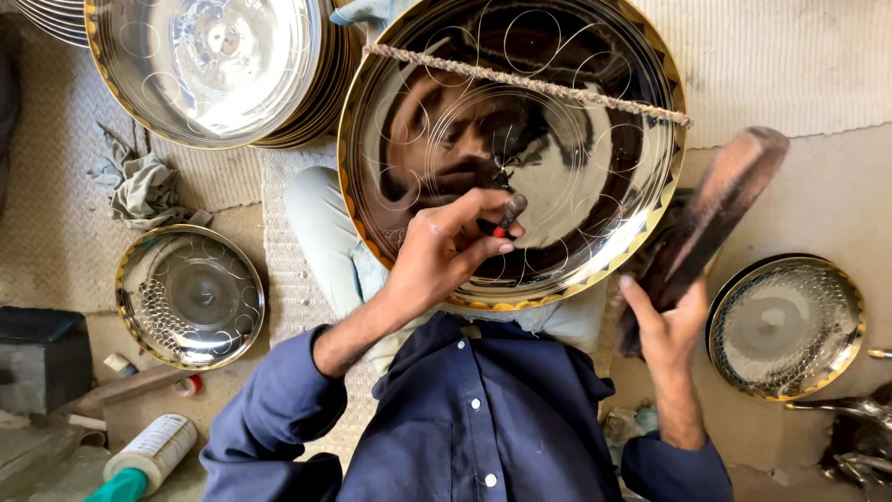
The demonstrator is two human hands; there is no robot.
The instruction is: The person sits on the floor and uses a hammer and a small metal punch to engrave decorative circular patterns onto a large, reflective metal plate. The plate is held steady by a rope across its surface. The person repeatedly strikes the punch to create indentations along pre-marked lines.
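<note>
We look down from a head camera at a person in a dark blue shirt (483, 418) sitting on a woven mat (288, 270). A large shiny metal plate (576, 186) with a gold scalloped rim rests tilted on their lap, its polished face turned up toward us and marked with thin curling lines. A rough twisted cord (530, 84) stretches across its upper part.

The left hand (446, 251) reaches onto the lower middle of the plate. Its thumb and fingers are pinched around a small dark punch (508, 216) with a red band, the tip set against the plate's surface.

The right hand (664, 330) is closed around the lower end of a dark wooden mallet (711, 218), which is raised just beside the plate's right edge and looks blurred.

At the upper left we see a stack of similar plates (214, 65) leaning together. Below it, on the floor, lies a smaller plate (190, 297) with a gold rim, part of its surface covered in small dents. A crumpled grey rag (144, 191) sits between the stack and this smaller plate. On the right lies another small plate (785, 325), its surface dimpled nearly all over.

At the lower left there is a white tube with a green cap (149, 455) and a dark box (42, 358). Some metal tools (859, 437) lie at the lower right edge, too unclear for us to tell apart
</note>
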